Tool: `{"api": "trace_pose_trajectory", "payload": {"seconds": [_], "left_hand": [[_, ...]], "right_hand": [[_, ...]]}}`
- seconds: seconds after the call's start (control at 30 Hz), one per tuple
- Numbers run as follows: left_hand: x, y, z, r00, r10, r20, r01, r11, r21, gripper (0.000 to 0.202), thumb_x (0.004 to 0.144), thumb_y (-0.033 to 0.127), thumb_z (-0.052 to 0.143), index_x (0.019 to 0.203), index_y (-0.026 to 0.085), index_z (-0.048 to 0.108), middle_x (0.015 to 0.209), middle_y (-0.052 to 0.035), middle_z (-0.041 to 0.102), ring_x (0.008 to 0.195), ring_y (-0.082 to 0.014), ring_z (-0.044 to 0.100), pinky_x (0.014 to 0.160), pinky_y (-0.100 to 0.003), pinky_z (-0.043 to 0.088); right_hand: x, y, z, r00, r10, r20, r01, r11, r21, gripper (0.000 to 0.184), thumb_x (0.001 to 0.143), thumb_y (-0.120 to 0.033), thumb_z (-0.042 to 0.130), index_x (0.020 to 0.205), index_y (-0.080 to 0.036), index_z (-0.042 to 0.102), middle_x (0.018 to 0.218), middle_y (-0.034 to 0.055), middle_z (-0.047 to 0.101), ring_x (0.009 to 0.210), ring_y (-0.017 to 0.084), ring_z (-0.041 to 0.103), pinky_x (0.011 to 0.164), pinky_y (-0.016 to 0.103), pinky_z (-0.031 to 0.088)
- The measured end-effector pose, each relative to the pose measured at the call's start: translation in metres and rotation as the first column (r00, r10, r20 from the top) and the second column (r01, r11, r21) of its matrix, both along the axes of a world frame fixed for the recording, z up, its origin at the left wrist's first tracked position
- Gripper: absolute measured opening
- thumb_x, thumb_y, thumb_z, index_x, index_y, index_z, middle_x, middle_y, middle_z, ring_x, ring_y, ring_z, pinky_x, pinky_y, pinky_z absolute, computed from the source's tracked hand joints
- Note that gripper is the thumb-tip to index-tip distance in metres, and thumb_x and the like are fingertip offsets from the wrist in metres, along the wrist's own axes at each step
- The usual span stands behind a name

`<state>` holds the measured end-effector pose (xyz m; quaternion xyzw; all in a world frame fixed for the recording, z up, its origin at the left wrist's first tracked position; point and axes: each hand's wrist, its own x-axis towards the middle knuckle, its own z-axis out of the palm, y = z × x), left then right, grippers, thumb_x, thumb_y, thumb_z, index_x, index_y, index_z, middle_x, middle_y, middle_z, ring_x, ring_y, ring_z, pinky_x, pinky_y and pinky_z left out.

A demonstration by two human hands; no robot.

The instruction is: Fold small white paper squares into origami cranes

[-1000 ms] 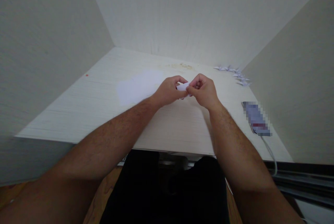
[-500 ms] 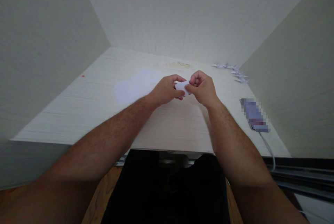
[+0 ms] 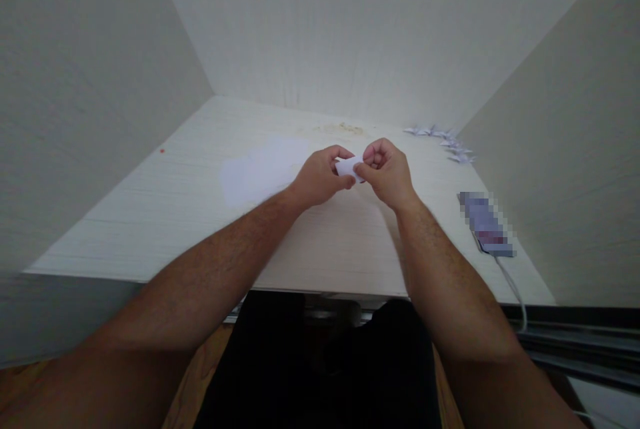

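A small piece of white paper, seemingly folded, is held between both hands above the middle of the desk. My left hand grips its left side, with the thumb along the lower edge and the index finger behind the top. On the right side, my right hand pinches the paper between thumb and curled fingers. The fingers partly cover it, so its folds cannot be made out.
White paper sheets lie on the desk left of my hands. Several small folded paper shapes line the back right corner. A phone, blurred out, rests at the right with a white cable. Walls enclose three sides.
Both hands keep hold of the paper in nearly the same place. The left thumb has shifted slightly along its lower edge, and the whole view has moved a little.
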<state>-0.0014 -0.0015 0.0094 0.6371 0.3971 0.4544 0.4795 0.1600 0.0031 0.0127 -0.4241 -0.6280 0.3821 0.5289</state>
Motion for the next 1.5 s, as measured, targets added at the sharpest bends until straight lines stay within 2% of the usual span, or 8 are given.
{"api": "trace_pose_trajectory", "payload": {"seconds": [0.2,0.5,0.7,0.83,1.0,1.1,1.3,1.5], "left_hand": [[0.002,0.005,-0.006,0.975,0.087,0.204,-0.092,0.996,0.014,0.042,0.06,0.011,0.078,0.096,0.015,0.057,0.069,0.0002,0.067,0.059,-0.0111,0.063,0.055,-0.021,0.049],[0.006,0.001,-0.006,0.976,0.064,0.208,-0.069,0.997,0.017,0.032,0.061,0.017,0.079,0.086,0.015,0.058,0.072,-0.0007,0.068,0.061,-0.011,0.063,0.057,-0.022,0.051],[0.005,0.001,-0.007,0.994,0.077,0.074,-0.08,0.996,0.038,0.023,0.064,0.014,0.074,0.082,0.015,0.06,0.065,0.0004,0.066,0.056,-0.0112,0.062,0.052,-0.021,0.048],[0.003,0.0,-0.007,0.996,0.087,-0.029,-0.086,0.996,0.04,0.022,0.065,0.016,0.073,0.082,0.015,0.059,0.065,0.0003,0.066,0.057,-0.0124,0.063,0.051,-0.022,0.046],[-0.001,0.0,-0.008,0.958,0.122,-0.261,-0.079,0.982,0.169,0.02,0.066,0.022,0.072,0.083,0.016,0.063,0.058,0.0041,0.058,0.051,-0.0077,0.05,0.045,-0.019,0.033],[-0.002,0.004,-0.009,0.98,0.105,-0.168,-0.073,0.98,0.183,0.023,0.067,0.023,0.071,0.088,0.017,0.063,0.059,0.0043,0.057,0.051,-0.0071,0.048,0.047,-0.019,0.033],[-0.002,0.006,-0.005,0.96,0.166,0.226,-0.146,0.984,-0.106,0.024,0.061,0.021,0.072,0.079,0.017,0.057,0.066,0.0021,0.061,0.052,-0.0077,0.052,0.049,-0.02,0.042],[-0.002,0.006,-0.005,0.969,0.196,0.151,-0.177,0.975,-0.131,0.015,0.063,0.025,0.07,0.066,0.016,0.057,0.056,0.0024,0.056,0.05,-0.0089,0.051,0.047,-0.021,0.04]], "right_hand": [[-0.009,-0.002,-0.005,0.987,0.098,-0.127,-0.107,0.992,-0.071,0.037,0.061,-0.029,0.078,0.086,-0.021,0.052,0.068,-0.0044,0.063,0.055,0.011,0.059,0.05,0.024,0.048],[-0.013,-0.006,-0.005,0.983,-0.009,-0.183,-0.014,0.992,-0.127,0.024,0.063,-0.032,0.077,0.066,-0.018,0.058,0.055,-0.0018,0.062,0.046,0.009,0.053,0.046,0.023,0.042],[-0.01,-0.004,-0.006,0.988,-0.043,-0.148,0.022,0.99,-0.142,0.02,0.067,-0.033,0.072,0.062,-0.018,0.06,0.052,-0.002,0.059,0.045,0.01,0.051,0.046,0.024,0.041],[-0.006,-0.004,-0.004,0.996,-0.079,-0.034,0.074,0.99,-0.118,0.019,0.07,-0.034,0.068,0.062,-0.018,0.06,0.05,-0.0023,0.057,0.046,0.01,0.049,0.047,0.025,0.039],[0.0,-0.005,-0.001,0.944,-0.057,0.326,0.064,0.998,-0.011,0.017,0.071,-0.03,0.067,0.061,-0.017,0.064,0.05,-0.003,0.054,0.047,0.008,0.042,0.046,0.023,0.03],[0.0,-0.003,-0.003,0.948,-0.012,0.319,0.025,0.999,-0.038,0.021,0.073,-0.035,0.067,0.065,-0.016,0.064,0.053,-0.0024,0.056,0.048,0.009,0.044,0.047,0.023,0.032],[-0.005,-0.002,-0.01,0.98,0.096,0.172,-0.079,0.992,-0.102,0.029,0.072,-0.044,0.07,0.069,-0.018,0.059,0.059,-0.001,0.06,0.051,0.01,0.049,0.048,0.024,0.038],[-0.002,-0.004,-0.008,0.96,0.07,0.272,-0.057,0.997,-0.057,0.023,0.075,-0.037,0.068,0.065,-0.017,0.058,0.057,-0.0013,0.059,0.05,0.009,0.048,0.048,0.023,0.035]]}}
